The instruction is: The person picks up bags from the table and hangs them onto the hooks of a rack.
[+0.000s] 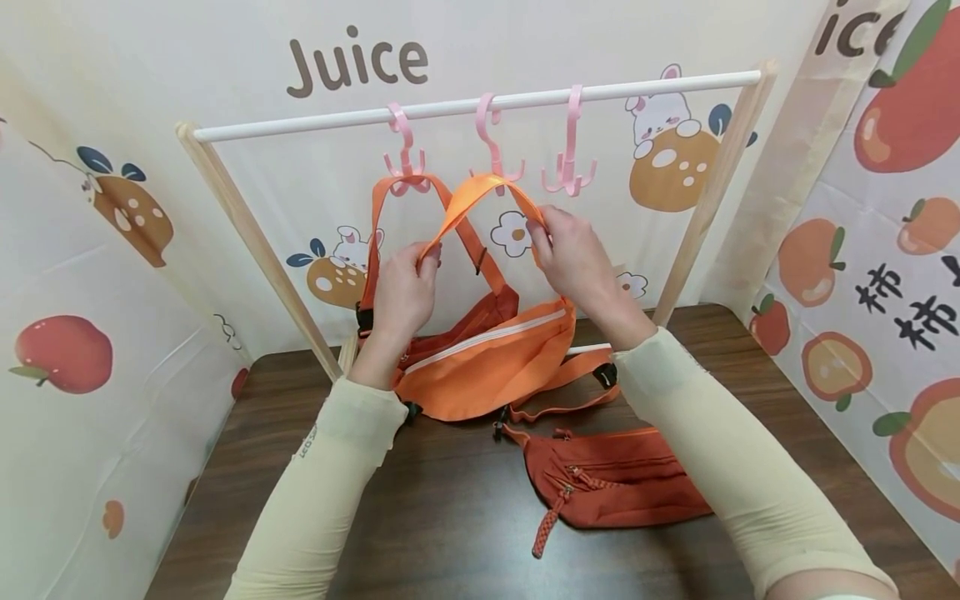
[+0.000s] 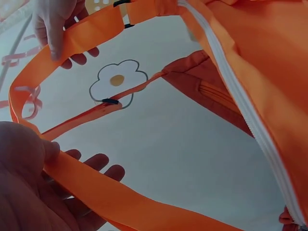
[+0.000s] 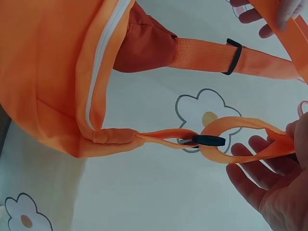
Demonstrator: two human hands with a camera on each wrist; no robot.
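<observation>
Both hands hold up the strap [image 1: 480,190] of a bright orange waist bag [image 1: 487,362] with a white zipper. My left hand [image 1: 405,287] pinches the strap on its left side, and my right hand [image 1: 573,254] grips it on the right. Between them the strap arches up close to the middle pink hook [image 1: 491,137], overlapping it in the head view. Behind, a darker orange-red waist bag [image 1: 480,321] hangs by its strap from the left pink hook [image 1: 403,146]. In the right wrist view a black buckle slider [image 3: 209,140] sits on the strap below my right hand.
A white rod [image 1: 300,125] on a wooden frame carries the hooks; the right pink hook [image 1: 572,150] bears no bag. On the brown table [image 1: 442,517] lies a rust-red waist bag [image 1: 607,479], its strap [image 1: 570,404] stretching behind it. Printed cloth walls [image 1: 525,33] stand around.
</observation>
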